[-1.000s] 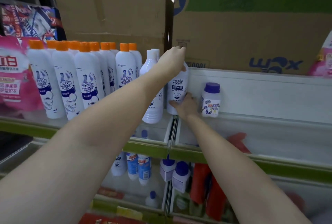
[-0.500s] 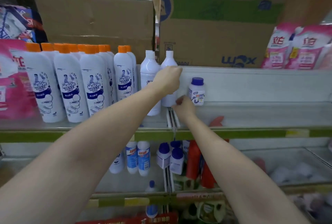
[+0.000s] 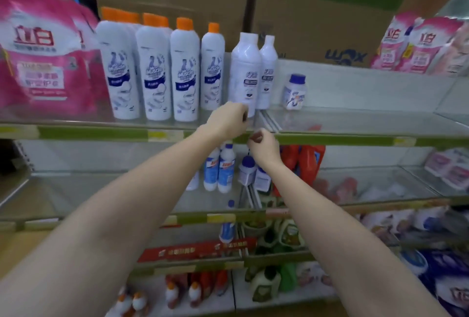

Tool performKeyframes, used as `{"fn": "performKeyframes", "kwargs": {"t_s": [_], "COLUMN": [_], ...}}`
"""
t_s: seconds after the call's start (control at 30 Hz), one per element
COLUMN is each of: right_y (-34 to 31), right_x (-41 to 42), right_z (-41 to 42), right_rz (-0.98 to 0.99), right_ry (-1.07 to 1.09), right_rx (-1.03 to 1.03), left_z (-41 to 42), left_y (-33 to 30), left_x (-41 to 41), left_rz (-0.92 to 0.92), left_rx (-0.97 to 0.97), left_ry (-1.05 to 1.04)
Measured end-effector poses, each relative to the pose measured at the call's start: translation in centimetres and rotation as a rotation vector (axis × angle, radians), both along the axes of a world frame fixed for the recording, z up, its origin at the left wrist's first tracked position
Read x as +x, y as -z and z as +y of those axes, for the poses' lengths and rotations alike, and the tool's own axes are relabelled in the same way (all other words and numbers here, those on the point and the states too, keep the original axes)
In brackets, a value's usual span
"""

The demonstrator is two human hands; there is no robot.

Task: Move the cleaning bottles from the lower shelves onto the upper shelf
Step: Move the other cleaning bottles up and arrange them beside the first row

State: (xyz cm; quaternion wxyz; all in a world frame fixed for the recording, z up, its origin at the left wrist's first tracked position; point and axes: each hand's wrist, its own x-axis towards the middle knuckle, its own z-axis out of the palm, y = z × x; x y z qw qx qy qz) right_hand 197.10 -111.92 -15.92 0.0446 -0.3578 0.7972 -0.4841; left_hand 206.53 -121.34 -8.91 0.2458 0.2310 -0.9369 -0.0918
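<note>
Two tall white bottles with white caps (image 3: 245,73) stand side by side on the upper shelf (image 3: 101,134), next to a row of orange-capped white bottles (image 3: 184,75). A small purple-capped bottle (image 3: 295,92) stands to their right. My left hand (image 3: 227,121) is at the shelf's front edge, just before the nearer white bottle's base, fingers curled and empty. My right hand (image 3: 262,147) hangs a little lower, also curled and empty. On the shelf below stand blue-and-white bottles (image 3: 225,169) and small purple-capped bottles (image 3: 247,170).
Pink detergent bags (image 3: 43,57) fill the upper shelf's left end, with more pink bags (image 3: 418,45) at the right. Cardboard boxes (image 3: 317,12) stand behind. Red bottles (image 3: 305,161) sit on the lower shelf. Bare shelf lies right of the small purple-capped bottle.
Both hands have let go of the white-capped bottle and drawn back and down to the shelf's front edge. The view has dropped, showing more of the lower shelves.
</note>
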Motion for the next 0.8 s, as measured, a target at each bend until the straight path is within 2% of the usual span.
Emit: {"fn": "performKeyframes", "kwargs": {"t_s": [0.23, 0.47, 0.7, 0.8], "right_y": [6.6, 11.3, 14.1, 15.4], "right_x": [6.4, 9.3, 9.7, 9.1], "right_z": [-0.7, -2.3, -4.6, -6.0], "right_rz": [-0.143, -0.263, -0.326, -0.371], "right_ry": [-0.04, -0.063, -0.093, -0.105], "right_rx": [0.071, 0.147, 0.177, 0.17], "left_z": [-2.8, -5.2, -6.9, -8.3], "left_y": [8.1, 15.6, 19.1, 20.5], "left_x": [8.9, 14.0, 13.8, 13.1], "left_rz": [-0.165, -0.239, 0.005, 0.05], "left_rx": [0.153, 0.306, 0.571, 0.673], "left_ry": [-0.131, -0.243, -0.35, -0.374]}}
